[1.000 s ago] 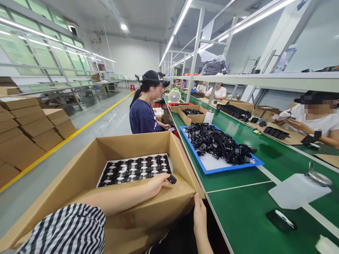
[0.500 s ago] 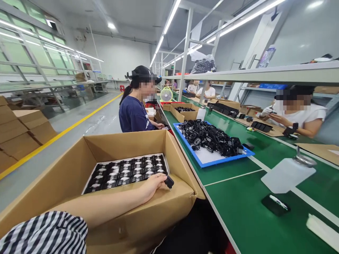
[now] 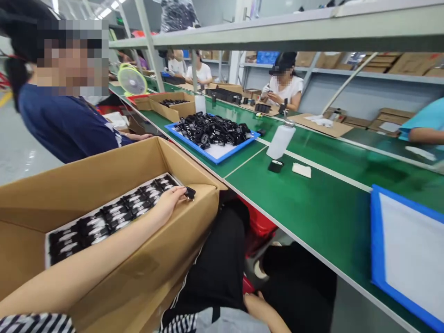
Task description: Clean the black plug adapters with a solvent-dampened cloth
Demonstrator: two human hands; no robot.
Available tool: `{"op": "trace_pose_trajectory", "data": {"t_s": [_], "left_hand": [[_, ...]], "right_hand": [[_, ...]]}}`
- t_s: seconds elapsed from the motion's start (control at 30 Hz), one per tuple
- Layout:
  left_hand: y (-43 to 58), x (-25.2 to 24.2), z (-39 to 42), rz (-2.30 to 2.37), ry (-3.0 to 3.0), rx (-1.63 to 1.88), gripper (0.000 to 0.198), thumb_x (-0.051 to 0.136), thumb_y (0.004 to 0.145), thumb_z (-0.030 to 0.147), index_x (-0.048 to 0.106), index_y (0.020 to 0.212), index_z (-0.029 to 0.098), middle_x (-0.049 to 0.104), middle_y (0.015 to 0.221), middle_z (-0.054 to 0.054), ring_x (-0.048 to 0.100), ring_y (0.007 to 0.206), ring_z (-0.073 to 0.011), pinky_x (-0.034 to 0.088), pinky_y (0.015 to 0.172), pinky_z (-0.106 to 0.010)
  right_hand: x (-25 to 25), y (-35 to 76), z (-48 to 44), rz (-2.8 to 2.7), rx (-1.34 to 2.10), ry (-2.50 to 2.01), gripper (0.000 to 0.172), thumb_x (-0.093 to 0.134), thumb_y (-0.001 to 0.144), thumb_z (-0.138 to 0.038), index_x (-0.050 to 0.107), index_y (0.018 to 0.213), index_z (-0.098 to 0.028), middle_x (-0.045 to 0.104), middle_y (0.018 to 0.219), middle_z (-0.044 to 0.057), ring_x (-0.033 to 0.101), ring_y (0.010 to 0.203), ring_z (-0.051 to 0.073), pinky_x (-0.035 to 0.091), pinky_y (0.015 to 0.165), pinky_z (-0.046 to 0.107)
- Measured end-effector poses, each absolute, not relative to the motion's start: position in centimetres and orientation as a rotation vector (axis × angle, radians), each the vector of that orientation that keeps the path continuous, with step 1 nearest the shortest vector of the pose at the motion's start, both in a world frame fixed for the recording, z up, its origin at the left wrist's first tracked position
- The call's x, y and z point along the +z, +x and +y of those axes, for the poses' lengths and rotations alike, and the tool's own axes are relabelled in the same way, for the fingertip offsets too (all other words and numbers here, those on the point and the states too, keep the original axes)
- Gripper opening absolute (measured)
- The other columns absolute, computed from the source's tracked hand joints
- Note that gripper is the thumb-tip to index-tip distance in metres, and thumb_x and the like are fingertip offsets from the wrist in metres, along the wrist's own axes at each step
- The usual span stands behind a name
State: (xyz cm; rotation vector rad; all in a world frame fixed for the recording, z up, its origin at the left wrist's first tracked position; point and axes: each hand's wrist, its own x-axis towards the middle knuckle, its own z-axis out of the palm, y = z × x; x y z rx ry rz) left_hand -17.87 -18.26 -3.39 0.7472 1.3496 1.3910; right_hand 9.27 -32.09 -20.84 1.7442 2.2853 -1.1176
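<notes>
A carton (image 3: 166, 240) stands left of the workbench (image 3: 291, 208), with rows of plugs (image 3: 118, 210) inside. The left hand (image 3: 169, 201) is over its near wall, holding a single plug (image 3: 189, 193). Beyond the carton, on the bench, lies a tray (image 3: 217, 160) under a heap of plugs (image 3: 211, 129); behind that stand a box (image 3: 182, 110) and a fan (image 3: 132, 82). Right of the heap are a bottle (image 3: 280, 141) and, before it, a cloth (image 3: 301, 170); farther right lies a second tray (image 3: 377, 236).

Bright overhead tube lights (image 3: 106, 12), soft reflections on green tabletop (image 3: 312, 208), slight blur, stretched edges
</notes>
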Motion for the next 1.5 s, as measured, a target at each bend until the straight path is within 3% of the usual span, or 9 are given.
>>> {"op": "trace_pose_trajectory", "data": {"t_s": [0.17,0.53,0.7,0.8,0.9,1.0,1.1,1.33,1.5], "left_hand": [[-17.1,-2.1,-17.7,1.372,0.770,1.396,0.017,0.057,0.054,0.025,0.052,0.065,0.012,0.058,0.062,0.000,0.052,0.058,-0.0085,0.040,0.060,-0.021],[-6.9,0.9,-10.0,1.063,0.999,1.237,0.014,0.055,0.058,0.022,0.046,0.064,0.013,0.051,0.055,0.002,0.054,0.058,-0.0116,0.041,0.048,-0.021],[-2.3,0.5,-7.7,0.917,0.966,0.922,0.011,0.053,0.064,0.020,0.047,0.070,0.012,0.052,0.061,-0.001,0.057,0.062,-0.0135,0.041,0.047,-0.019],[-0.7,0.6,-6.5,0.868,0.903,0.760,0.009,0.050,0.067,0.020,0.048,0.073,0.012,0.054,0.065,-0.003,0.058,0.064,-0.0145,0.042,0.048,-0.020],[0.6,0.9,-5.3,0.861,0.874,0.652,0.009,0.046,0.069,0.016,0.049,0.077,0.013,0.056,0.068,-0.003,0.058,0.060,-0.0140,0.040,0.044,-0.018],[1.7,1.1,-4.3,0.886,0.915,0.625,0.010,0.046,0.068,0.016,0.050,0.076,0.014,0.057,0.067,-0.003,0.057,0.054,-0.0121,0.036,0.039,-0.016],[2.6,1.3,-3.5,0.895,1.030,0.666,0.008,0.048,0.067,0.020,0.049,0.071,0.013,0.055,0.058,-0.001,0.052,0.046,-0.0075,0.035,0.039,-0.016],[3.2,1.2,0.3,1.140,1.308,0.890,0.014,0.032,0.072,0.017,0.046,0.075,0.014,0.055,0.070,-0.003,0.052,0.049,-0.0078,0.037,0.044,-0.019],[2.6,-0.3,2.7,1.219,1.777,0.908,0.028,0.051,0.055,0.011,0.051,0.082,0.015,0.056,0.090,-0.005,0.052,0.077,-0.0153,0.040,0.069,-0.025]], "right_hand": [[-20.6,8.0,-32.1,2.237,-0.841,1.666,0.019,0.046,0.061,-0.003,0.062,0.068,-0.011,0.059,0.075,0.010,0.052,0.075,0.024,0.025,0.082,0.045],[-19.9,8.9,-28.0,2.118,-0.613,1.815,0.034,0.035,0.064,-0.002,0.060,0.086,-0.008,0.058,0.082,0.016,0.049,0.084,0.025,0.020,0.085,0.046],[-17.0,10.5,-26.6,2.109,-1.027,1.770,0.033,0.046,0.058,-0.008,0.059,0.088,-0.010,0.057,0.090,0.013,0.050,0.085,0.024,0.029,0.082,0.037],[-10.8,12.0,-25.7,2.124,-1.449,1.908,0.037,0.051,0.057,-0.017,0.056,0.094,-0.021,0.057,0.092,0.006,0.052,0.081,0.021,0.038,0.070,0.028],[-3.2,13.5,-22.7,2.465,-1.697,1.779,0.021,0.044,0.067,-0.023,0.059,0.082,-0.024,0.059,0.077,0.000,0.052,0.068,0.015,0.040,0.062,0.023],[2.1,14.5,-17.6,2.779,-1.052,2.470,0.023,0.043,0.069,-0.031,0.057,0.085,-0.022,0.055,0.072,0.002,0.049,0.061,0.015,0.040,0.059,0.027],[3.6,14.9,-11.7,2.859,-0.474,2.617,0.042,0.052,0.063,-0.034,0.050,0.103,-0.022,0.050,0.072,0.003,0.047,0.059,0.014,0.039,0.057,0.028],[1.9,15.8,-2.6,2.983,-0.486,2.491,0.016,0.051,0.064,-0.027,0.061,0.072,-0.018,0.053,0.062,0.000,0.048,0.057,0.012,0.038,0.058,0.027],[0.5,17.6,-0.5,2.948,-0.676,2.625,0.018,0.049,0.063,-0.028,0.060,0.068,-0.016,0.057,0.064,0.001,0.050,0.057,0.013,0.038,0.059,0.027]]}}
